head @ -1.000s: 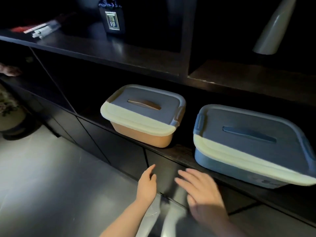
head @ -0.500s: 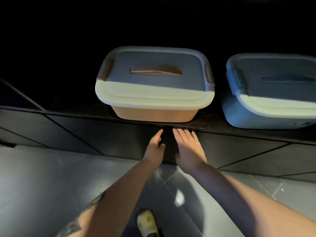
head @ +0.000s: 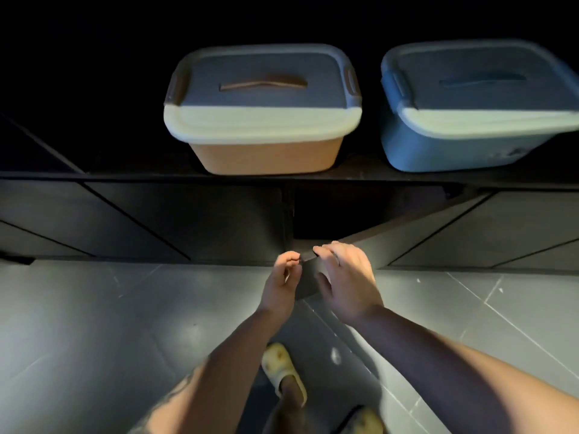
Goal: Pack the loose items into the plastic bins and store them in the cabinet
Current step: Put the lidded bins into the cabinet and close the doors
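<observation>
Bins lidded: orange bin (head: 266, 158), blue bin (head: 454, 151), side by side.

Smooth plastic bins (head: 263, 120), glossy tiled floor (head: 94, 324)

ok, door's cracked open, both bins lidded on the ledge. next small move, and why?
Probably swing the cabinet door wider. Both the left hand and the right hand grip its free edge, and the gap looks too narrow for the orange bin or the blue bin.

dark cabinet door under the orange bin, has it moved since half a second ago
Yes: the dark cabinet door has swung outward from the shelf edge, opening a gap.
</observation>
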Demonstrator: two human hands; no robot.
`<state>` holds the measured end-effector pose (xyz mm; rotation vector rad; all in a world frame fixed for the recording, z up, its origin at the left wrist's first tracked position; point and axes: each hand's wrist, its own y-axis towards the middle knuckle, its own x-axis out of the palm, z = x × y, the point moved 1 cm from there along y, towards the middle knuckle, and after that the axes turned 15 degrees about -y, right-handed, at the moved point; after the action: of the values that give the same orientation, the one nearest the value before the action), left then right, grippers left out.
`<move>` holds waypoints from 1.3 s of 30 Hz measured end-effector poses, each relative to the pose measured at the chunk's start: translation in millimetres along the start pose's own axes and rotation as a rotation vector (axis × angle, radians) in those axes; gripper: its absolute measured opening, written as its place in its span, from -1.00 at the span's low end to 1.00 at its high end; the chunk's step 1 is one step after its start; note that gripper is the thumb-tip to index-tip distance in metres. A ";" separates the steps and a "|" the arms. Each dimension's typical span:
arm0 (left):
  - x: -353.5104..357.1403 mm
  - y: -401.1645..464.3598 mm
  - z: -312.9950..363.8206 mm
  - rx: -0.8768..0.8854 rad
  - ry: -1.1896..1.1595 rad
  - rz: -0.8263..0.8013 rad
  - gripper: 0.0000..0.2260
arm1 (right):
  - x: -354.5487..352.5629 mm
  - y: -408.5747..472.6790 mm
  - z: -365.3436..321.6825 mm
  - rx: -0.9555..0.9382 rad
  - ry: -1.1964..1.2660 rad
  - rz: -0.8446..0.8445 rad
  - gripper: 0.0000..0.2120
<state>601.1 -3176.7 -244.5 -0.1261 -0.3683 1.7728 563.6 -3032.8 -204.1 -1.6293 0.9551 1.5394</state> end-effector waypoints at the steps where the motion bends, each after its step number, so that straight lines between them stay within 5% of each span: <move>1: 3.1 -12.4 -2.7 0.003 0.028 -0.013 -0.83 | -1.7 -12.2 4.8 -0.004 0.002 -0.007 -0.62; 7: 43.0 -81.8 -33.4 -0.088 0.235 -0.132 -0.95 | -11.6 -95.3 39.5 -0.013 0.089 0.015 -0.70; 12: 104.1 -135.4 -52.8 -0.111 0.303 -0.257 -0.86 | -5.5 -174.5 79.1 0.205 0.255 0.035 -0.79; 17: 177.8 -167.7 -60.9 -0.115 0.352 -0.428 -0.74 | -8.6 -240.7 127.7 0.294 0.317 -0.001 -0.62; 21: 246.5 -180.8 -62.7 -0.197 0.333 -0.491 -0.64 | -12.2 -280.6 168.5 0.551 0.363 -0.118 -0.57; 25: 308.0 -186.8 -66.5 -0.120 0.457 -0.716 -0.67 | -18.9 -305.0 204.7 0.722 0.297 -0.073 -0.53; 29: 339.5 -191.3 -59.8 -0.198 0.410 -0.900 -0.47 | -31.0 -315.2 235.1 0.756 0.246 -0.110 -0.40; 35: 286.9 -156.0 -30.8 -0.146 0.562 -0.715 -0.55 | -25.6 -293.4 215.4 0.896 0.194 -0.065 -0.44; 39: 211.4 -114.8 7.0 -0.097 0.533 -0.392 -0.59 | -30.1 -223.0 164.6 0.674 0.108 0.030 -0.40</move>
<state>656.0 -2952.0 -178.1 -0.5456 -0.0806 1.2730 676.3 -2778.6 -184.3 -1.2145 1.3756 0.9873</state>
